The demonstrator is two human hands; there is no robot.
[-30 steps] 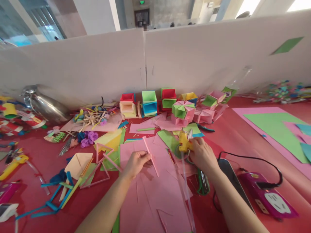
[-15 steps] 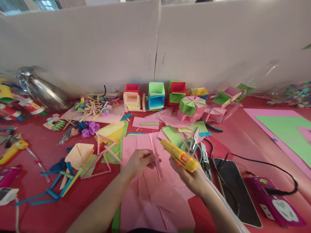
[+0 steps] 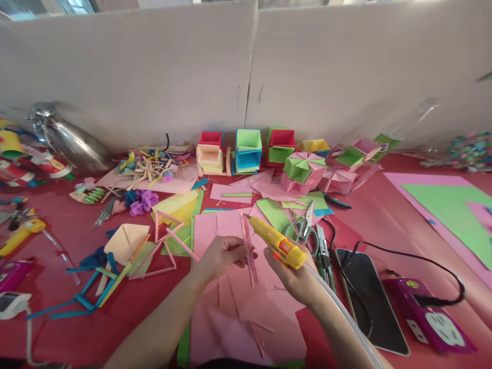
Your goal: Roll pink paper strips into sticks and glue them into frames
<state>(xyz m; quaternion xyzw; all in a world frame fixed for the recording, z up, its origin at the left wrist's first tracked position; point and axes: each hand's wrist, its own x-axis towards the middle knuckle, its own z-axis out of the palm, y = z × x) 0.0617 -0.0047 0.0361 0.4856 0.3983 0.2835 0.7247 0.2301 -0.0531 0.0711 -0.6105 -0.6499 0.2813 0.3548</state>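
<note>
My left hand (image 3: 229,252) pinches a narrow folded strip of pink paper (image 3: 247,235) near its middle, tilted above pink paper sheets (image 3: 215,328). Wrapped round a yellow hot glue gun (image 3: 277,242) is my right hand (image 3: 290,274), just right of the strip. The gun's nozzle points at the upper end of the strip; whether they touch I cannot tell. A clear glue stick (image 3: 340,312) trails from the gun's back along my right forearm. Left of my left hand lies an open frame of pink paper strips (image 3: 160,246).
Scissors (image 3: 308,223), a utility knife (image 3: 325,251), a black phone (image 3: 372,300) and a purple power strip (image 3: 430,315) with a black cable lie at right. Folded paper boxes (image 3: 248,151) stand along the white partition (image 3: 154,77). Blue paper strips (image 3: 86,294) and a metal jug (image 3: 73,136) are at left.
The glue gun in my right hand has moved slightly left, its nozzle closer to the pink strip's upper end. My left hand stays nearly in place, still pinching the strip.
</note>
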